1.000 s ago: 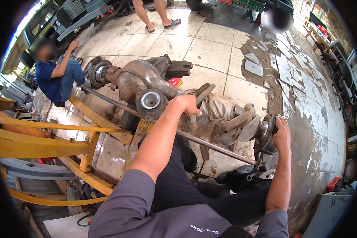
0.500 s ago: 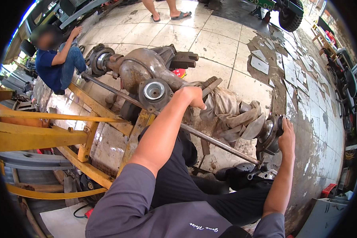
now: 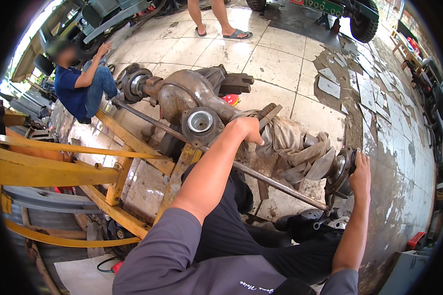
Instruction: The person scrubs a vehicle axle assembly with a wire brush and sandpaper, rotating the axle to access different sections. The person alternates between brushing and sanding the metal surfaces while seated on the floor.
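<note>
The metal hub [image 3: 339, 172] lies just left of the right hand [image 3: 361, 177].

Glossy pale tiled floor [image 3: 275, 59], broken tiles [image 3: 329, 87] at right

Looking bright with daylight, pouring in most strongly from the upper left and burning out to white along that edge. Glaring off the pale floor tiles [image 3: 226, 55] near the top, and glinting more softly on the brown metal axle [image 3: 184, 93]. Darkening around the tyre [image 3: 364, 28] at upper right and along the right rim. Appearing fairly sharp across the middle. Bowing the yellow bar [image 3: 74, 242] at lower left, curving tile lines and fading into a black round border. Blurring to a smudge over the seated person's head [image 3: 62, 52].
</note>
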Action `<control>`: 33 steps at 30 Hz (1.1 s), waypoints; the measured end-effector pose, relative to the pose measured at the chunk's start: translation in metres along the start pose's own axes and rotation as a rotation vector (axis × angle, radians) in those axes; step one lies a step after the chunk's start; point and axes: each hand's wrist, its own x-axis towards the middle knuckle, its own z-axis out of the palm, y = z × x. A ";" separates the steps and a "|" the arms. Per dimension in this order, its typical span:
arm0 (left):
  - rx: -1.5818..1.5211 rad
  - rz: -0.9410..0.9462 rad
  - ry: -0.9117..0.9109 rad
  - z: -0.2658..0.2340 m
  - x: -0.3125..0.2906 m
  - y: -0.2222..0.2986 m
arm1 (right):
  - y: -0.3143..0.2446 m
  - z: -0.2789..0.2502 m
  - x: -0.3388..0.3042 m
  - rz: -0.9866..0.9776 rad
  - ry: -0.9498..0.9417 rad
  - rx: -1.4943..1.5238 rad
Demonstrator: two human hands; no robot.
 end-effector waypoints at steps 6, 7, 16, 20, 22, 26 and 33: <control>0.023 0.023 0.003 -0.002 -0.005 0.003 | 0.007 -0.007 -0.006 -0.022 -0.042 0.026; 0.028 0.020 0.001 -0.003 -0.004 0.002 | 0.004 -0.005 -0.002 -0.040 -0.019 0.026; 0.004 0.012 -0.023 0.000 0.002 0.002 | 0.008 -0.002 0.000 -0.026 0.000 0.026; 0.007 0.019 0.019 0.001 -0.005 0.004 | 0.002 -0.005 -0.008 -0.015 -0.009 0.021; 0.016 0.034 0.008 0.002 -0.003 -0.001 | -0.002 -0.004 -0.006 -0.029 -0.022 0.038; 0.019 0.025 -0.015 -0.001 0.001 0.001 | 0.003 -0.001 -0.005 -0.015 0.005 0.030; -0.036 0.195 -0.045 0.005 0.025 -0.022 | 0.015 -0.009 0.005 -0.025 0.018 0.146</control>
